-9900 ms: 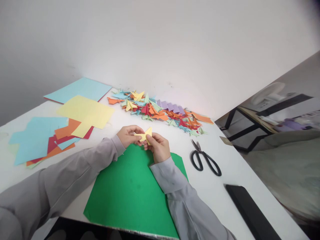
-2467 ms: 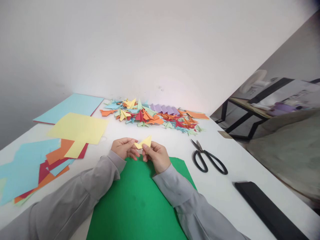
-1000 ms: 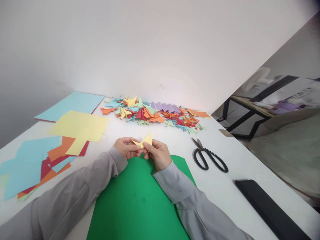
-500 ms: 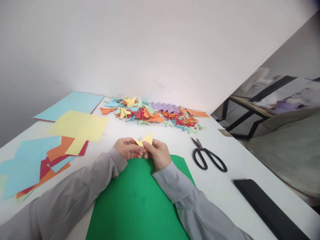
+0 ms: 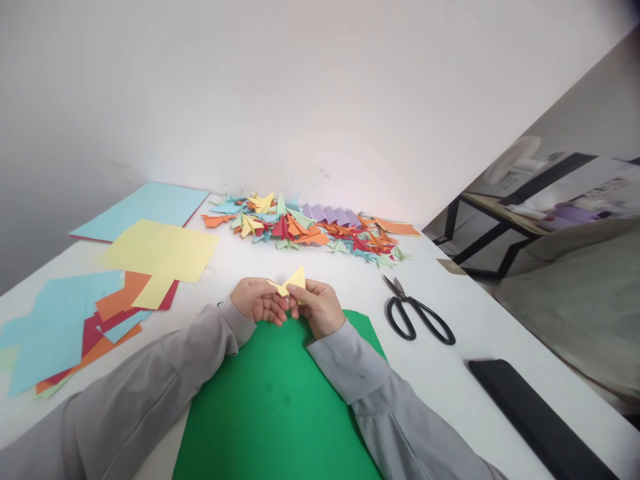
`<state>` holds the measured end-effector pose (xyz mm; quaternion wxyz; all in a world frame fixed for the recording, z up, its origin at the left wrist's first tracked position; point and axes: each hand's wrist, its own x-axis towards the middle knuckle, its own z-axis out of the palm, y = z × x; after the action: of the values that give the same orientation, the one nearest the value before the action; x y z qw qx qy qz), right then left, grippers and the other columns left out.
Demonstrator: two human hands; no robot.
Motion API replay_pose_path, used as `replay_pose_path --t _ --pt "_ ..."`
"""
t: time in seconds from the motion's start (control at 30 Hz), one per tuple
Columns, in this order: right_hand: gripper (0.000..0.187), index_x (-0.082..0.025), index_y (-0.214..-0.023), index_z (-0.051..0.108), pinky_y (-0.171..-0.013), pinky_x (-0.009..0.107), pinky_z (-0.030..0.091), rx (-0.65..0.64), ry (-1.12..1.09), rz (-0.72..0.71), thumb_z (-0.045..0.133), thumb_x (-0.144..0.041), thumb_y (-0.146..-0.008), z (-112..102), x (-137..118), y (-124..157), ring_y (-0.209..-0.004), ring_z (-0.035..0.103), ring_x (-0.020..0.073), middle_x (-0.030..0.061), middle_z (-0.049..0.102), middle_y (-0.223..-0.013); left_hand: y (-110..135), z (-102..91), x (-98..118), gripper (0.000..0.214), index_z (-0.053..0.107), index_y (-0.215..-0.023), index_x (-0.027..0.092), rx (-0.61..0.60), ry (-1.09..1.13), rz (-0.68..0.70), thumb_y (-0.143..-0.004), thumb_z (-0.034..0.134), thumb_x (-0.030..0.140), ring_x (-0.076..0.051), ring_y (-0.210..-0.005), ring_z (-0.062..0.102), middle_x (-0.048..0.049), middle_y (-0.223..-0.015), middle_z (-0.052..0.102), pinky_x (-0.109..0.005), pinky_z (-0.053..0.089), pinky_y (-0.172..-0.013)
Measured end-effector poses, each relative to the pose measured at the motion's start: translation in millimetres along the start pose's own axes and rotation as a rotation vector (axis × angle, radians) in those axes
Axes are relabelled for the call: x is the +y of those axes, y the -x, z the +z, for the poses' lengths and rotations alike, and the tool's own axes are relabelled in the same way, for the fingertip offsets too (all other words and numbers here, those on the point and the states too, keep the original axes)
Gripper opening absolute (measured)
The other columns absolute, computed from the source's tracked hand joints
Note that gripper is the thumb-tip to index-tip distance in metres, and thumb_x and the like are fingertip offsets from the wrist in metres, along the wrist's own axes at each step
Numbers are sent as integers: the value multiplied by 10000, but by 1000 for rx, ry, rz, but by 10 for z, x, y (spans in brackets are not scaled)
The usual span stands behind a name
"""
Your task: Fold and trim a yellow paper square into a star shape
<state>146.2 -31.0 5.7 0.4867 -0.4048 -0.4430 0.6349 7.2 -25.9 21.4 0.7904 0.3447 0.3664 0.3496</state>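
A small folded piece of yellow paper (image 5: 297,278) is held up between my two hands, its wing-like flaps spread to either side. My left hand (image 5: 256,300) pinches its left flap under the thumb, the lower fingers loosely curled. On the other side, my right hand (image 5: 321,305) grips the right flap between thumb and fingers. Both hands are over the far edge of a green sheet (image 5: 280,407). The paper's lower part is partly hidden by my fingers.
Many small folded paper planes (image 5: 305,233) lie along the wall. Yellow sheets (image 5: 165,250) and blue paper (image 5: 55,320) with coloured scraps spread at left. Black-handled scissors (image 5: 420,320) and a long black bar (image 5: 540,413) rest at right on the white table (image 5: 445,393).
My left hand's lower fingers have dropped and loosened slightly, while its thumb stays on the yellow paper. The right hand keeps nearly the same hold.
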Motion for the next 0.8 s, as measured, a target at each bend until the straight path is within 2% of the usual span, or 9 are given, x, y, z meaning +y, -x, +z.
replay_pose_path --t 0.2,0.43,0.63,0.8 --pt "222 -127 -508 568 -315 161 339 -21 -9 24 687 -305 -569 4 -22 9 -304 457 54 -30 553 -409 36 16 -17 72 565 -566 67 28 -41 65 -576 620 112 -149 -382 558 -61 -469 594 -243 451 -368" --pt "232 -129 -518 566 -315 160 353 -32 28 9 708 -310 -541 -2 -23 25 -303 463 57 -29 565 -411 59 -48 16 62 604 -595 51 -62 -44 -27 -586 649 93 -137 -418 582 -69 -521 626 -217 480 -391" --pt "233 -126 -503 569 -298 157 345 -27 49 21 714 -306 -527 -5 -20 38 -288 454 55 -27 558 -388 99 -83 40 79 622 -652 40 -188 -79 -82 -627 639 114 -144 -486 613 -84 -579 647 -224 513 -455" --pt "220 -126 -500 575 -287 152 343 -24 63 44 718 -292 -515 -9 -25 36 -273 448 52 -27 560 -382 101 -80 25 95 614 -660 47 -215 -95 -94 -616 653 122 -152 -498 618 -81 -577 646 -230 519 -465"
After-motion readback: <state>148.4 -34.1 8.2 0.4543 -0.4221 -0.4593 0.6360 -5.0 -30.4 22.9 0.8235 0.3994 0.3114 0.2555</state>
